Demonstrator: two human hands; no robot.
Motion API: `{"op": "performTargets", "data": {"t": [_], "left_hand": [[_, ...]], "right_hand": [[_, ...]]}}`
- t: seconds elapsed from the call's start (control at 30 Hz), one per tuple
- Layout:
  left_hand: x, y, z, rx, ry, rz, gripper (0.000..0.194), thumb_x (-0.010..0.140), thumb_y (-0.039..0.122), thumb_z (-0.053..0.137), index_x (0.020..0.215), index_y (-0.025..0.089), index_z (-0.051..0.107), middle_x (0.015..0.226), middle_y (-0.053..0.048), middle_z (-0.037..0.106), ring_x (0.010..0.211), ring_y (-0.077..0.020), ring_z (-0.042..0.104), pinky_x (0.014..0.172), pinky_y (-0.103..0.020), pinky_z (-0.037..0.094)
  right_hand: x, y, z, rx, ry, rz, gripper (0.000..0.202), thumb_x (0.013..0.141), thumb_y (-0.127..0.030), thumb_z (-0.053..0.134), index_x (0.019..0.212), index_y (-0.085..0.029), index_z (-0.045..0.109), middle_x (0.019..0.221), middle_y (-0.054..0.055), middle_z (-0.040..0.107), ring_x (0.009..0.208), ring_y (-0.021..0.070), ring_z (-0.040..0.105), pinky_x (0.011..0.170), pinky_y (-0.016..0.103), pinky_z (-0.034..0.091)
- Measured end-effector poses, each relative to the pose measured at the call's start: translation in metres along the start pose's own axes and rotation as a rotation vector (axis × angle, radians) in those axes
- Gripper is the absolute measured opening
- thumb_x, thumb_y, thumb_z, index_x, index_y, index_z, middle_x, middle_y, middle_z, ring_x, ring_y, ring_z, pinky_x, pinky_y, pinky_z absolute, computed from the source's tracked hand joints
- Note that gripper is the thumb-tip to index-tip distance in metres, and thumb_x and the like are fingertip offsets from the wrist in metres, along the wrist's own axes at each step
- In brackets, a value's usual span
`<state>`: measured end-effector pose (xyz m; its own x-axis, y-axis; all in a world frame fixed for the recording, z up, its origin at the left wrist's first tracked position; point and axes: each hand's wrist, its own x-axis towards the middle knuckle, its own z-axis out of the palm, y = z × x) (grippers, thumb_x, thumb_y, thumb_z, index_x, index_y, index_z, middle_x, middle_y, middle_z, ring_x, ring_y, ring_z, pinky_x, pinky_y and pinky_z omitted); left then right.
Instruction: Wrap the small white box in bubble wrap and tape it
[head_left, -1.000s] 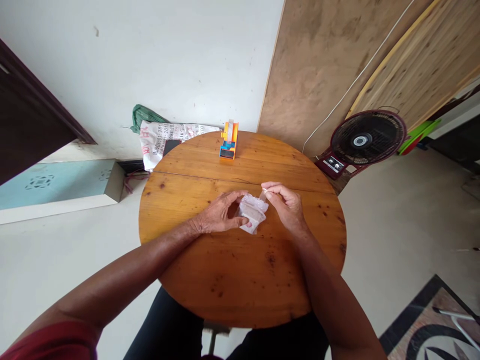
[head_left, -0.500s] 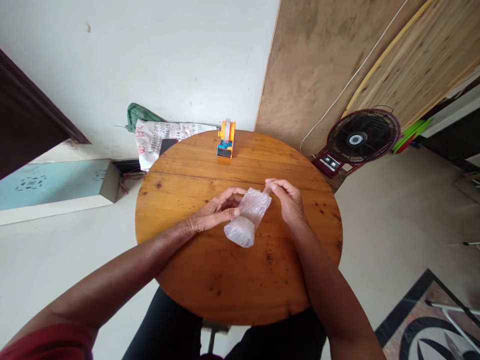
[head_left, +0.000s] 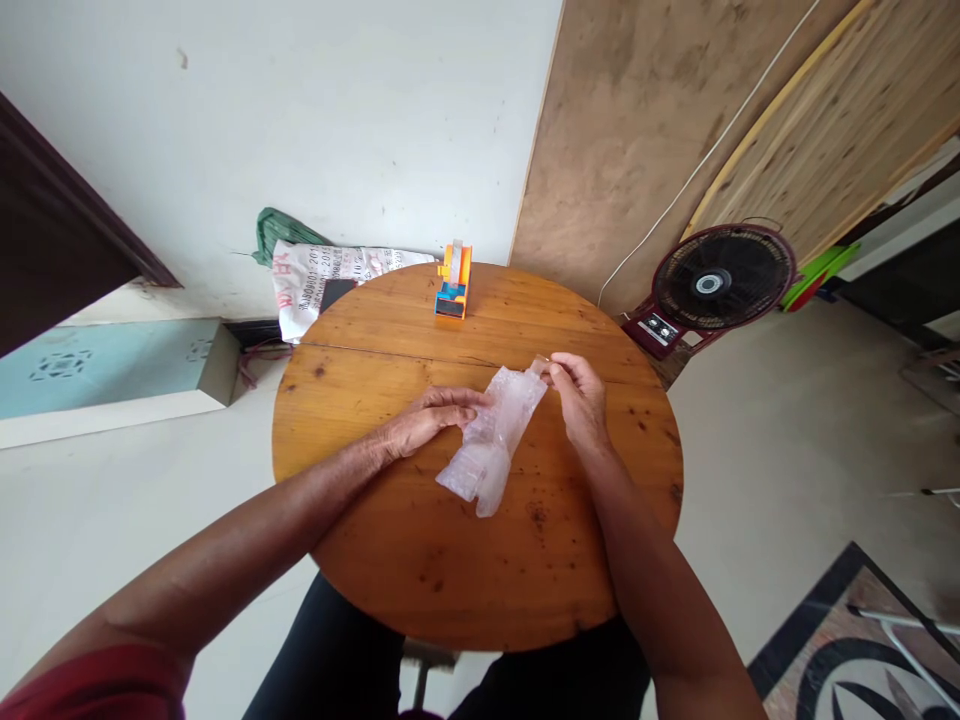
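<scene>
A loosely folded piece of bubble wrap [head_left: 491, 435] lies slanted on the round wooden table [head_left: 420, 560], its lower end spread into two flaps. Whatever may be inside it cannot be made out. Fingers and thumb of my left hand [head_left: 431, 420] grip the wrap's upper left edge. A short clear strip, which looks like tape [head_left: 538, 366], sticks out from the upper right corner. My right hand [head_left: 579, 398] pinches that strip between thumb and forefinger. Farther back on the tabletop stands an orange and blue tape dispenser [head_left: 453, 280], touched by neither hand.
Beyond the table's right edge stands a dark red fan [head_left: 712, 283] on the floor. A printed white sack [head_left: 300, 285] and a green bag [head_left: 281, 232] lie against the wall at the back left. A pale blue box [head_left: 112, 365] is at the far left.
The bubble wrap's lower end has opened from a rounded bundle into two flaps. My left fingers have closed in on its edge. My right hand has shifted slightly with the strip.
</scene>
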<state>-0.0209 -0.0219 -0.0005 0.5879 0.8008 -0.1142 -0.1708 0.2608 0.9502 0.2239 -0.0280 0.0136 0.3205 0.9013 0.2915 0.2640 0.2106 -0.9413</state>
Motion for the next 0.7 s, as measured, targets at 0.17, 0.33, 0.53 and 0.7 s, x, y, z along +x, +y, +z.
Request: {"op": "performTargets", "data": {"t": [0.17, 0.33, 0.53, 0.7], "left_hand": [[0.005, 0.001, 0.0, -0.203, 0.155, 0.017, 0.042, 0.058, 0.025, 0.081, 0.099, 0.015, 0.078, 0.096, -0.008, 0.078, 0.089, -0.0223, 0.07, 0.09, -0.037, 0.05], [0.007, 0.001, -0.001, -0.238, 0.183, 0.072, 0.049, 0.059, 0.023, 0.081, 0.107, 0.013, 0.076, 0.1, -0.01, 0.077, 0.096, -0.0257, 0.07, 0.096, -0.041, 0.047], [0.005, 0.0, -0.003, -0.215, 0.082, 0.086, 0.054, 0.062, 0.024, 0.078, 0.115, 0.014, 0.074, 0.105, -0.011, 0.076, 0.103, -0.0288, 0.068, 0.1, -0.043, 0.044], [0.002, 0.001, -0.003, -0.181, 0.0, 0.098, 0.05, 0.066, 0.022, 0.075, 0.116, 0.018, 0.074, 0.106, -0.009, 0.077, 0.102, -0.0258, 0.069, 0.099, -0.04, 0.045]], "right_hand": [[-0.016, -0.031, -0.006, 0.007, -0.248, -0.094, 0.023, 0.089, -0.043, 0.061, 0.08, -0.022, 0.067, 0.069, -0.001, 0.064, 0.059, 0.0139, 0.059, 0.063, 0.03, 0.049], [-0.029, -0.034, 0.009, -0.107, -0.451, 0.024, 0.029, 0.085, -0.05, 0.063, 0.083, -0.021, 0.067, 0.076, 0.001, 0.068, 0.066, 0.0155, 0.063, 0.062, 0.028, 0.049], [-0.032, -0.02, 0.022, -0.131, -0.45, 0.062, 0.035, 0.08, -0.053, 0.066, 0.092, -0.02, 0.068, 0.083, 0.003, 0.072, 0.074, 0.0184, 0.065, 0.067, 0.029, 0.049], [-0.031, -0.022, 0.021, -0.204, -0.375, 0.082, 0.03, 0.078, -0.048, 0.066, 0.084, -0.019, 0.069, 0.077, 0.002, 0.07, 0.071, 0.0182, 0.063, 0.066, 0.029, 0.047]]}}
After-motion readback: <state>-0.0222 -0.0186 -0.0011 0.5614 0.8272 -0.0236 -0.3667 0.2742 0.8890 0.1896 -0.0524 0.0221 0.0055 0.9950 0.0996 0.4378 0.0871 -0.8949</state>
